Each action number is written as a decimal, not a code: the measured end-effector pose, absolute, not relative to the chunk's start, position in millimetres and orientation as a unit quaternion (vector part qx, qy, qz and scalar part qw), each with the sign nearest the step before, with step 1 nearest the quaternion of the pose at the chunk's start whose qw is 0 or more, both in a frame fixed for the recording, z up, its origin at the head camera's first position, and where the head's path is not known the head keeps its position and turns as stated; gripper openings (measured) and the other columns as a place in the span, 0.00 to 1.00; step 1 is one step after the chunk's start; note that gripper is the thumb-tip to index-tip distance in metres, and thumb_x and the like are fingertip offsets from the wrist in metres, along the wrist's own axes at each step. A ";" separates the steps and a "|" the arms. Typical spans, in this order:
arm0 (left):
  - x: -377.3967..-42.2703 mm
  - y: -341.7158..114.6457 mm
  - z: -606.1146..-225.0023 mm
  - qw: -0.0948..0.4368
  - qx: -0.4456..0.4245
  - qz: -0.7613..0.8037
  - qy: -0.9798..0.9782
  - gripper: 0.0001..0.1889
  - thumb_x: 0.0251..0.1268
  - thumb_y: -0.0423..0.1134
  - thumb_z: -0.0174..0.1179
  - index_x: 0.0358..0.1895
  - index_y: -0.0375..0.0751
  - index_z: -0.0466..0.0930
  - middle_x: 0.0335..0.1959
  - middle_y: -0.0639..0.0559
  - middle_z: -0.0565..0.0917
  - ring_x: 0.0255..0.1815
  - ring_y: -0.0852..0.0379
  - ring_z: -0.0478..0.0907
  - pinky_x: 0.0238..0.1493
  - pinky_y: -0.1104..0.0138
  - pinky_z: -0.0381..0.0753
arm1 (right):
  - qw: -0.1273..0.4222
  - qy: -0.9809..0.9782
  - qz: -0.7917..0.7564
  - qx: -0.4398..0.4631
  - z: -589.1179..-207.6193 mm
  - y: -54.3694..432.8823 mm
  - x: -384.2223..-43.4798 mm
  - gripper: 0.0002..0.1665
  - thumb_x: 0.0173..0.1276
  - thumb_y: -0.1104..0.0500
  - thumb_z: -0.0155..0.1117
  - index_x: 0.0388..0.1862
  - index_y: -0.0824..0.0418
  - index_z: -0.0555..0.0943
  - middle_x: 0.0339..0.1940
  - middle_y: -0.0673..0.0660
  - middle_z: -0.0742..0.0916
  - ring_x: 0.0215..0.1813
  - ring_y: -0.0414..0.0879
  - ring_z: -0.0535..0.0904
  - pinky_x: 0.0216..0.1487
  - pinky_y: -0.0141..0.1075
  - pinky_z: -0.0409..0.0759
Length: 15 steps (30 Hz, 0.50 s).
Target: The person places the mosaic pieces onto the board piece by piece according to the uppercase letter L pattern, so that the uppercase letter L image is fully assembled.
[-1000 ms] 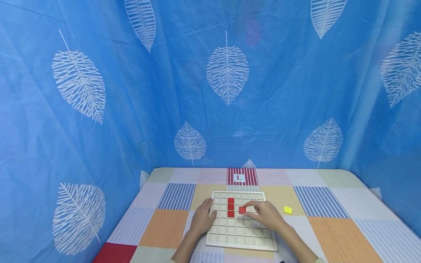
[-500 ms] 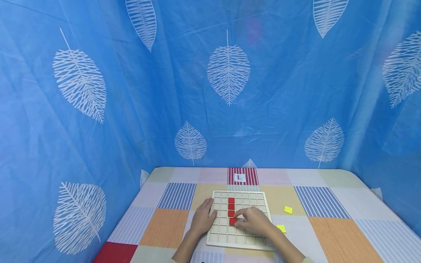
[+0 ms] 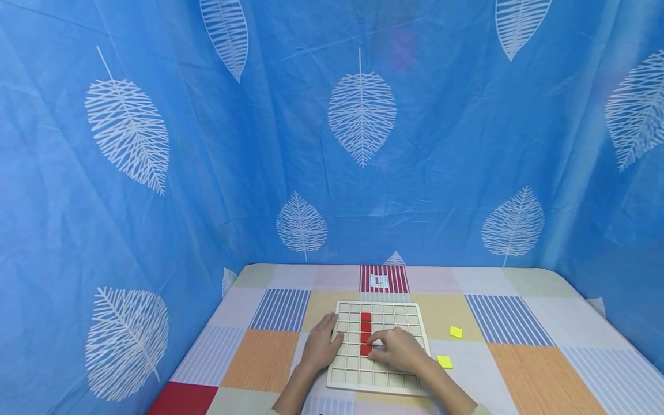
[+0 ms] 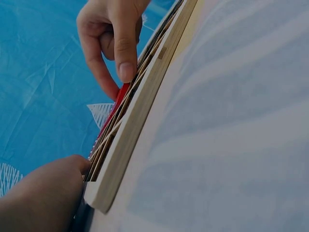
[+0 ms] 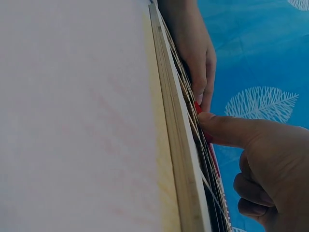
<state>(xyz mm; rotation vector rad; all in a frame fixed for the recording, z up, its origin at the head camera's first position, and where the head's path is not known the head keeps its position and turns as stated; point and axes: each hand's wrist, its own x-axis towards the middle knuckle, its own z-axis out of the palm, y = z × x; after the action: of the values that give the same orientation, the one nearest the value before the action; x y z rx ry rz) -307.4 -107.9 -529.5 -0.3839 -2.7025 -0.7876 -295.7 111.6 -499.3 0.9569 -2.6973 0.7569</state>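
Observation:
A cream grid board (image 3: 380, 379) with square cells lies on the table. Several red square tiles (image 3: 366, 317) form a straight column in its cells, left of the middle. My right hand (image 3: 400, 349) pinches the nearest red tile (image 3: 365, 350) between thumb and index finger, at the front end of the column. In the left wrist view, the fingertips of that right hand (image 4: 113, 43) meet at a strip of red (image 4: 121, 94) on the board's top. My left hand (image 3: 320, 344) rests along the board's left edge, fingers extended and thumb over the rim.
Two yellow square tiles (image 3: 456, 332) lie on the tablecloth (image 3: 524, 305) to the right of the board. Behind the board is a small card (image 3: 379, 281) with a printed grid. Blue curtains (image 3: 415, 190) with white leaves hang around the table.
My right hand has moved left and nearer with the red tile, from over the cells right of the column to its front end. A second yellow tile shows beside the forearm. My left hand stays put.

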 end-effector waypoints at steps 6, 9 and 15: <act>-306.5 -107.3 -527.6 0.154 -0.135 -0.271 -0.941 0.25 0.64 0.42 0.53 0.61 0.30 0.68 0.62 0.39 0.70 0.65 0.43 0.64 0.63 0.51 0.62 | 0.082 -0.905 0.268 0.319 -500.7 114.1 -295.8 0.16 0.54 0.45 0.69 0.38 0.52 0.86 0.15 0.36 0.75 0.15 0.31 0.56 0.17 0.26 0.61; -306.1 -106.9 -527.1 0.154 -0.136 -0.271 -0.940 0.25 0.64 0.42 0.53 0.61 0.30 0.68 0.62 0.39 0.70 0.65 0.43 0.64 0.63 0.51 0.62 | 0.087 -0.905 0.278 0.310 -500.1 119.1 -294.4 0.16 0.55 0.45 0.69 0.39 0.51 0.86 0.11 0.36 0.68 0.15 0.31 0.54 0.16 0.26 0.57; -307.6 -107.5 -528.4 0.151 -0.133 -0.267 -0.942 0.26 0.64 0.43 0.53 0.62 0.31 0.68 0.62 0.39 0.70 0.65 0.43 0.64 0.64 0.52 0.62 | 0.086 -0.910 0.295 0.279 -494.3 146.5 -291.2 0.14 0.57 0.46 0.68 0.40 0.50 0.85 0.09 0.38 0.60 0.15 0.32 0.51 0.14 0.26 0.54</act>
<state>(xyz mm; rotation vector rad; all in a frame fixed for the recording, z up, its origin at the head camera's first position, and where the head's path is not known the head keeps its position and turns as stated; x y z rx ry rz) -307.6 -107.5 -528.4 -0.3831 -2.7061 -0.7671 -291.2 146.5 -494.3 0.8320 -2.7119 0.8783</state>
